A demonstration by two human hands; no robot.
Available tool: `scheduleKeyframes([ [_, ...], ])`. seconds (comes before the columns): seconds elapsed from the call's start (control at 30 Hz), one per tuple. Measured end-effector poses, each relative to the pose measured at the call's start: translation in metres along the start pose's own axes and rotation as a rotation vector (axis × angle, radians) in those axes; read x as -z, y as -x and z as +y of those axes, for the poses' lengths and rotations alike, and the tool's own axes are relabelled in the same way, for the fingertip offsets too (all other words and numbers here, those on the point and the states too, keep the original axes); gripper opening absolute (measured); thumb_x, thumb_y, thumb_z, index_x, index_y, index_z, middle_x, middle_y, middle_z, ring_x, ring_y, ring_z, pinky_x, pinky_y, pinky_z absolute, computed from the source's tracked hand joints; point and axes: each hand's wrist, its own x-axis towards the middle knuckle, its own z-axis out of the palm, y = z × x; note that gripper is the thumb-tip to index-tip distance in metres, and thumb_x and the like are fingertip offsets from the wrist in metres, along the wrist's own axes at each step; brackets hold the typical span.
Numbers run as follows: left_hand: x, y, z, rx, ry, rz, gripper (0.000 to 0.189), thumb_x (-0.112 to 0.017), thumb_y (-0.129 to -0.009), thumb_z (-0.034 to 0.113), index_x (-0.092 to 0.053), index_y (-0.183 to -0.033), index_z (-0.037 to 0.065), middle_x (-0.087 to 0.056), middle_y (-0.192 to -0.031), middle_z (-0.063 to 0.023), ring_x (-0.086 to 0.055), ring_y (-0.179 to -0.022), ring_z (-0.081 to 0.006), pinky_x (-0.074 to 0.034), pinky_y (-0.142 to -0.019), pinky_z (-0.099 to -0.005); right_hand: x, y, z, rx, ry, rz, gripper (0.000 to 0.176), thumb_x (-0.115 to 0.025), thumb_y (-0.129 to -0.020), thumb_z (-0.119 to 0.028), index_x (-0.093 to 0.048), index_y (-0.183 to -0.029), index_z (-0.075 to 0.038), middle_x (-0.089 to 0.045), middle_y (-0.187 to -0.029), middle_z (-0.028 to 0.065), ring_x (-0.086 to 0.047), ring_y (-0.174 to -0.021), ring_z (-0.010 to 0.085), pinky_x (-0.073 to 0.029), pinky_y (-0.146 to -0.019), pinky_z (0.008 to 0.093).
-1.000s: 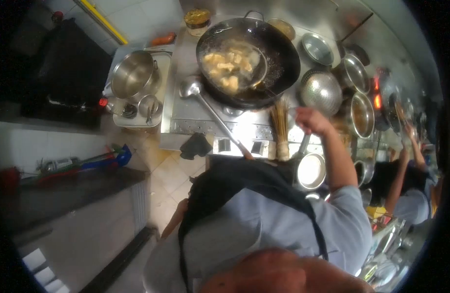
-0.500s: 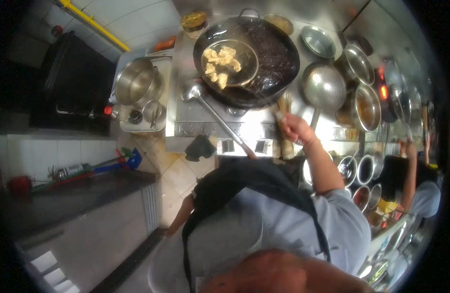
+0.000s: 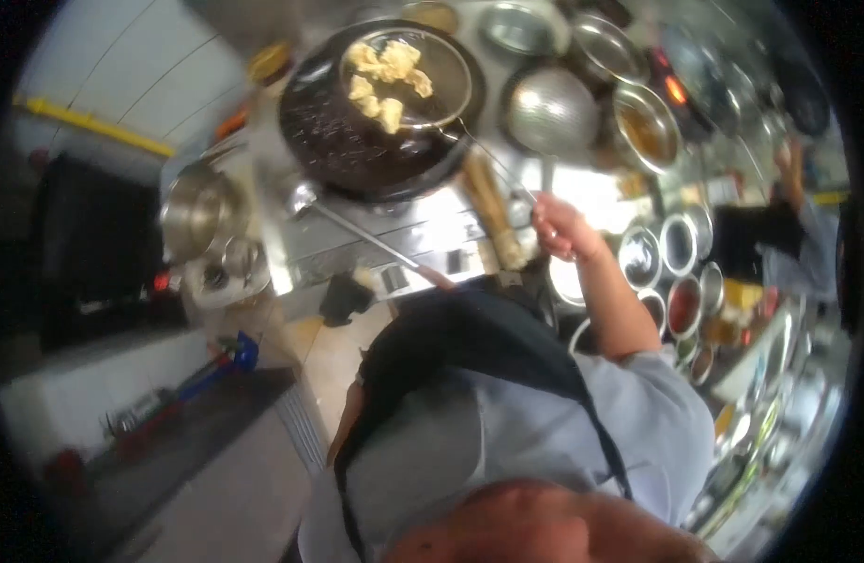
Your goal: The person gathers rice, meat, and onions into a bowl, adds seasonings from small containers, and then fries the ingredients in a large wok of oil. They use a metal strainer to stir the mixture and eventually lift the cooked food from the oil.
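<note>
My right hand (image 3: 559,228) is closed around the thin handle of a round wire strainer (image 3: 443,86). Several pale yellow food pieces (image 3: 398,60) lie in the strainer, which is over the right back part of a large dark wok (image 3: 329,141). Left of my hand, a bamboo brush (image 3: 490,202) lies on the steel stove top. A long-handled ladle (image 3: 362,232) rests in front of the wok. Of my left arm only a strip shows beside the dark apron; the hand itself is hidden.
A perforated ladle (image 3: 552,108) and metal bowls (image 3: 646,129) stand right of the wok. Farther right are several containers (image 3: 683,305) and another person's arm (image 3: 790,174). Steel pots (image 3: 199,214) sit on the left. A dark counter (image 3: 235,403) is at lower left.
The view has turned and shifted. The strainer with the food has moved from the wok's left part to its right back part. My right hand has moved off the brush area, to its right.
</note>
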Motion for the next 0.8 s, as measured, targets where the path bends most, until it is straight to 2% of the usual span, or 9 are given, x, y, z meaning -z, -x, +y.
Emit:
scheduleKeyframes([
  [0.13,0.013,-0.018,-0.001,-0.044,-0.033,-0.045,0.019,-0.049,-0.09,0.014,-0.061,-0.091,-0.001,-0.064,-0.085,-0.0149,-0.062,-0.082,-0.0271,-0.049,-0.074,-0.0352,0.027,0.059,-0.025,0.107,-0.003,0.226,0.033,-0.048,-0.093,-0.013,-0.047,-0.123,0.0,-0.046,-0.06,-0.0004,-0.032,-0.033,0.005,-0.023,-0.028,0.0186],
  [0.27,0.023,-0.028,0.002,-0.067,-0.047,-0.052,0.019,-0.049,-0.09,0.013,-0.061,-0.091,-0.001,-0.064,-0.085,-0.014,-0.062,-0.081,-0.026,-0.049,-0.074,-0.0343,0.047,0.101,-0.042,0.188,0.354,0.559,0.038,-0.051,-0.091,-0.016,-0.049,-0.126,-0.001,-0.042,-0.056,-0.002,-0.031,-0.037,0.0054,-0.026,-0.036,0.0191],
  [0.33,0.029,-0.033,0.007,-0.08,-0.053,-0.054,0.018,-0.05,-0.09,0.013,-0.061,-0.091,-0.001,-0.064,-0.085,-0.0135,-0.062,-0.081,-0.0255,-0.049,-0.074,-0.0339,0.064,0.11,-0.043,0.155,0.536,0.64,0.038,-0.052,-0.09,-0.018,-0.052,-0.124,-0.001,-0.049,-0.057,0.0024,-0.042,-0.043,0.0094,-0.037,-0.044,0.0229],
  [0.4,0.037,-0.038,0.013,-0.095,-0.061,-0.056,0.018,-0.05,-0.09,0.013,-0.062,-0.091,-0.001,-0.064,-0.085,-0.0131,-0.062,-0.081,-0.025,-0.049,-0.074,-0.0335,0.094,0.105,-0.02,0.051,1.078,0.931,0.039,-0.052,-0.089,-0.02,-0.053,-0.123,-0.002,-0.062,-0.07,0.011,-0.059,-0.057,0.0207,-0.048,-0.057,0.0326],
  [0.47,0.047,-0.041,0.026,-0.108,-0.067,-0.058,0.018,-0.05,-0.09,0.012,-0.062,-0.091,-0.001,-0.065,-0.084,-0.0126,-0.062,-0.081,-0.0244,-0.049,-0.074,-0.0331,0.126,0.101,0.015,0.274,1.456,0.983,0.038,-0.049,-0.088,-0.019,-0.053,-0.124,-0.009,-0.064,-0.09,0.025,-0.062,-0.084,0.0432,-0.049,-0.076,0.0463],
  [0.57,0.06,-0.048,0.039,-0.125,-0.064,-0.053,0.018,-0.05,-0.09,0.012,-0.062,-0.091,-0.001,-0.065,-0.084,-0.012,-0.062,-0.081,-0.0236,-0.049,-0.074,-0.0324,0.096,0.095,0.021,0.006,1.488,1.127,0.042,-0.047,-0.088,-0.018,-0.047,-0.13,-0.012,-0.063,-0.084,0.0258,-0.061,-0.079,0.0426,-0.048,-0.074,0.0498],
  [0.7,0.073,-0.049,0.054,-0.128,-0.031,-0.024,0.017,-0.05,-0.091,0.012,-0.062,-0.091,-0.001,-0.065,-0.084,-0.0111,-0.062,-0.08,-0.0225,-0.049,-0.074,-0.0316,0.092,0.087,0.029,0.136,1.472,1.204,0.042,-0.048,-0.087,-0.016,-0.048,-0.129,-0.014,-0.062,-0.083,0.0276,-0.06,-0.077,0.0444,-0.047,-0.069,0.0522],
  [0.77,0.081,-0.04,0.067,-0.115,0.008,0.002,0.017,-0.05,-0.091,0.011,-0.062,-0.091,-0.001,-0.065,-0.084,-0.0106,-0.062,-0.08,-0.022,-0.049,-0.074,-0.0311,0.096,0.071,0.021,0.59,1.386,1.234,0.037,-0.049,-0.088,-0.016,-0.051,-0.124,-0.007,-0.063,-0.074,0.0221,-0.062,-0.064,0.0377,-0.048,-0.06,0.0475],
  [0.8,0.085,-0.035,0.073,-0.108,0.035,0.017,0.017,-0.051,-0.091,0.011,-0.062,-0.091,-0.001,-0.065,-0.084,-0.0104,-0.062,-0.08,-0.0217,-0.049,-0.074,-0.0309,0.093,0.066,0.008,0.59,1.383,1.23,0.037,-0.049,-0.088,-0.016,-0.051,-0.124,-0.007,-0.063,-0.074,0.0221,-0.062,-0.064,0.0377,-0.048,-0.06,0.0475],
])
